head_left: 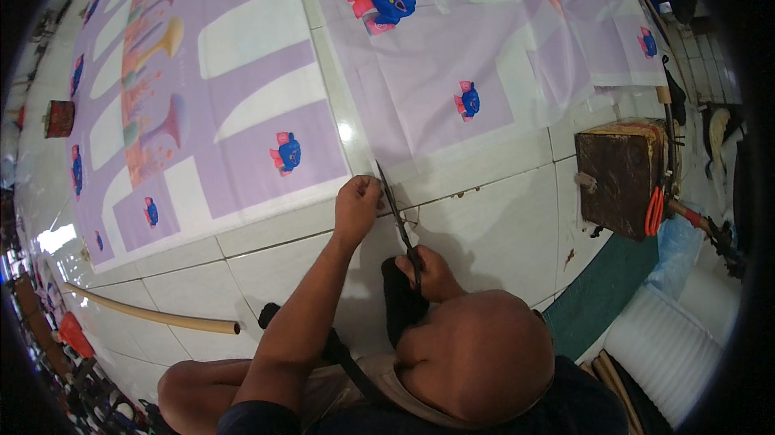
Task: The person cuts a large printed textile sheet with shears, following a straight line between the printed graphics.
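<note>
In my right hand (437,275) is a pair of long dark scissors (401,223), with the blades pointing away from me. Their tips reach the near left corner of the right printed sheet (452,148), which is pale purple with blue and pink cartoon figures. Beside the blades, my left hand (358,207) is closed in a pinch. What its fingers hold, if anything, is hidden. It sits at the gap between that sheet and the left printed sheet (250,184). A small pale scrap (412,235) shows next to the scissors.
White floor tiles (492,225) lie under everything. A worn brown box (620,180) with an orange cord (655,210) stands at the right, near a green mat (601,294) and a white foam roll (666,346). A cardboard tube (161,315) and a red tin (60,119) are at the left.
</note>
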`<state>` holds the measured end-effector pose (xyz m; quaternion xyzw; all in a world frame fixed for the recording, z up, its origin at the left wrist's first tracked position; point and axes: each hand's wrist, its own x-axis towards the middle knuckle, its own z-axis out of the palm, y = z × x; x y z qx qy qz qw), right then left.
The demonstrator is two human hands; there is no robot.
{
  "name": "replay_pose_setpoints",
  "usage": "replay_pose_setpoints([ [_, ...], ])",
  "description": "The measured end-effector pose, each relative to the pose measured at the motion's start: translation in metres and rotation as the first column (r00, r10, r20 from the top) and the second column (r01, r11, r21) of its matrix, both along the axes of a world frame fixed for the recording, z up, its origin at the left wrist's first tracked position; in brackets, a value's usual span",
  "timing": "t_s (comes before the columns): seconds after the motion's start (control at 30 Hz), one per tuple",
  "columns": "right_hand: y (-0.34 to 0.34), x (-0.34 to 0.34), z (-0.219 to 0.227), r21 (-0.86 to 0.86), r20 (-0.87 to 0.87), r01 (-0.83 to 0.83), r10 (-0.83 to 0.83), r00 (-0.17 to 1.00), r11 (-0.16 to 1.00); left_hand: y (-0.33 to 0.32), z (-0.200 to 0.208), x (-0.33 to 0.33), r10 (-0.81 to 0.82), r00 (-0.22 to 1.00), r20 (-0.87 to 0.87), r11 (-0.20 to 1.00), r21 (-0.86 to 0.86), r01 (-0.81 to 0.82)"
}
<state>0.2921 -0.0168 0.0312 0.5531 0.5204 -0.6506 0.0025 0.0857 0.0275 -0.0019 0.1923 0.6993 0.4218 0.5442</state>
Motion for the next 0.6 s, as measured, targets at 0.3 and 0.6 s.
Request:
replay_pose_setpoints([
  [0.3, 0.020, -0.015, -0.019, -0.055, -0.175, 0.091, -0.099, 0.980, 0.994, 0.004, 0.009, 0.001, -0.045, 0.998, -0.053, 0.999, -0.018, 0.044],
  [0.6, 0.024, -0.025, -0.036, 0.099, -0.099, 0.019, -0.009, 0.995, 0.995, 0.004, 0.008, 0.001, -0.044, 0.997, -0.062, 0.999, -0.022, 0.043],
])
